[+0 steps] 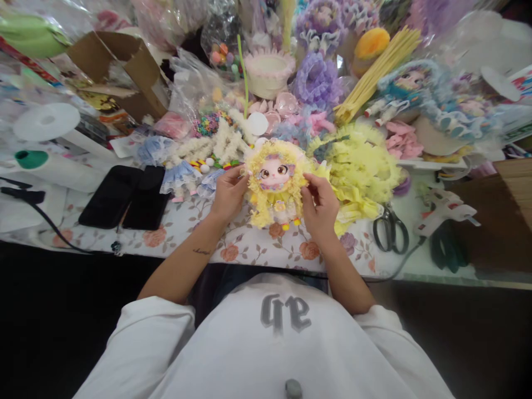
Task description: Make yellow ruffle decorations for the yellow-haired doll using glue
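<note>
A doll (275, 174) with curly yellow hair, big eyes and a yellow-and-white outfit faces up between my two hands. On its left side, my left hand (229, 194) grips the edge of the hair, its fingertips partly hidden behind it. My right hand (320, 206) pinches the doll's other side with thumb and fingers. Yellow ruffled tulle (361, 160) lies just beyond my right hand. Left of the doll are cream fuzzy strips (199, 147) and a small blue-and-white dress (180, 176).
Two black phones (110, 197) lie at the left. Black-handled scissors (390, 230) and a white glue gun (446, 213) with a cord are at the right. Behind stand a cardboard box (124, 72), a bundle of yellow sticks (376, 75) and a blue-haired doll (411, 83).
</note>
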### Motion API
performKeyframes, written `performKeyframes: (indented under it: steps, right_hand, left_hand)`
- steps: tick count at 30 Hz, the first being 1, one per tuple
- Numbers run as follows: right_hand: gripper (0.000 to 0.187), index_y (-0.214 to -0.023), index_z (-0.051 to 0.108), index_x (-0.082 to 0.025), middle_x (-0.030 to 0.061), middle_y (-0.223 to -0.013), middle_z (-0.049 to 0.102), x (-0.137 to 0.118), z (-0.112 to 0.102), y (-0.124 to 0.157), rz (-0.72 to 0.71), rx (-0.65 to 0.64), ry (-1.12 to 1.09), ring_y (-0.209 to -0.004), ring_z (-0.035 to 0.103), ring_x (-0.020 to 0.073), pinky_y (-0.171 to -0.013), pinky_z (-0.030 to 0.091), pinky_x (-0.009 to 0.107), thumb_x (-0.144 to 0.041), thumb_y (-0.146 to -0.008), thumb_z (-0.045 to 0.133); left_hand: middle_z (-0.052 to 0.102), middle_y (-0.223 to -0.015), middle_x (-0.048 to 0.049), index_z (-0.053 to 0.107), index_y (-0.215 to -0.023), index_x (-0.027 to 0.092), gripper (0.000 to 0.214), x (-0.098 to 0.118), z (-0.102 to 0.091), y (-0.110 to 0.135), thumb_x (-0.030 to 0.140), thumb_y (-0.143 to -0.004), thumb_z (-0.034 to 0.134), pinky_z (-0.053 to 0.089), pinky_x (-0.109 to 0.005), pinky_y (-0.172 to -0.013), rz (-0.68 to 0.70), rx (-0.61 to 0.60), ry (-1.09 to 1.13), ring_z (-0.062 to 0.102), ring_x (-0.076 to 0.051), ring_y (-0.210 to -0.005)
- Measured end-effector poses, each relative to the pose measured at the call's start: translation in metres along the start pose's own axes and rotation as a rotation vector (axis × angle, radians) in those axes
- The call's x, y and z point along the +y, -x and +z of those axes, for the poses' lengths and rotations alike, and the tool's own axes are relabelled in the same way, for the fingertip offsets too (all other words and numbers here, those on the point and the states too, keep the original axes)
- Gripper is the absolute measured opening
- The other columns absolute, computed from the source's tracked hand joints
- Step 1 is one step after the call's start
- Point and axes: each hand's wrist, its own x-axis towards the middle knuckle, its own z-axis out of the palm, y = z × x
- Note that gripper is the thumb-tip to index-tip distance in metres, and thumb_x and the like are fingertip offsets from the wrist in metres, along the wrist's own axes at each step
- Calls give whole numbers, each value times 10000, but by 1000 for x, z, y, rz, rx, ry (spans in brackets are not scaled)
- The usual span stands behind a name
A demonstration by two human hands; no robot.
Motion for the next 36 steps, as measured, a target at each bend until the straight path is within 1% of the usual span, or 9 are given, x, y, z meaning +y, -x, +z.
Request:
performKeyframes:
  steps: [6, 13, 15, 17, 21, 25, 30, 33, 36]
  right_hand:
    - [396, -1181, 665, -216, 56, -1003, 700, 4, -4, 12, 187, -128, -186, -757, 657, 158, -718, 586, 338, -381, -821, 688]
    - [395, -1126, 723, -207, 66, -1029, 744, 13, -23, -2, 343, -319, -351, -896, 705, 200, -807, 600, 377, -289, -739, 727]
    - [357, -1087, 738, -208, 46, -942, 740, 14, -20, -2, 340, -281, -359, -838, 703, 192, -764, 595, 364, -287, -739, 740]
    - [317, -1082, 732, -198, 35, -883, 723, 15, -11, 4, 325, -147, -316, -762, 690, 172, -722, 582, 344, -274, -777, 694]
    - [341, -1175, 650, -187, 31, -897, 704, 16, 11, 24, 355, 33, -301, -735, 674, 150, -718, 555, 316, -292, -852, 620]
    - [269, -1004, 654, -182, 39, -862, 695, 15, 12, 35, 387, 26, -156, -773, 643, 170, -731, 526, 312, -412, -864, 660]
    - [270, -735, 575, -203, -12, -640, 559, 8, 7, 36, 193, -65, 114, -603, 502, 139, -633, 422, 284, -377, -932, 512]
    - [339, -596, 386, -226, -61, -524, 362, 5, 10, 31, 292, -46, 96, -511, 374, 113, -543, 304, 269, -319, -912, 467]
    - [356, -592, 342, -228, -59, -534, 342, 4, 12, 26, 389, -44, 14, -529, 373, 112, -535, 282, 266, -325, -917, 452]
  left_hand:
    - [781, -888, -47, 760, -864, 202, 309, 6, 0, 0, 455, -714, 853, 627, -322, -768, -30, -32, -16, 756, -235, -912]
    - [785, -893, -49, 779, -897, 204, 352, 6, -2, -1, 469, -684, 867, 616, -305, -733, -2, -22, -36, 755, -222, -848]
    - [784, -895, -52, 779, -903, 206, 343, 4, -3, -2, 477, -705, 851, 615, -313, -758, 16, -7, -26, 754, -220, -858]
    - [786, -936, -54, 778, -936, 211, 363, -1, -5, -3, 484, -707, 848, 607, -304, -763, 53, 25, -50, 750, -210, -870]
    - [760, -1143, -81, 763, -1023, 219, 459, -7, -9, -5, 495, -672, 869, 587, -315, -854, 170, 50, -162, 726, -217, -1009]
    - [732, -1215, -101, 750, -1071, 222, 468, -3, -10, -5, 513, -716, 840, 558, -359, -962, 224, 13, -254, 677, -250, -1153]
    - [735, -1179, -97, 746, -1098, 243, 471, 0, -9, -4, 549, -745, 807, 574, -365, -935, 214, 11, -275, 685, -261, -1126]
    - [727, -1208, -97, 755, -1076, 237, 470, -2, -9, -5, 546, -728, 820, 577, -352, -916, 221, 23, -284, 693, -243, -1096]
    - [735, -1188, -92, 756, -1073, 231, 465, -1, -9, -5, 543, -733, 813, 573, -341, -906, 198, 30, -282, 697, -228, -1068]
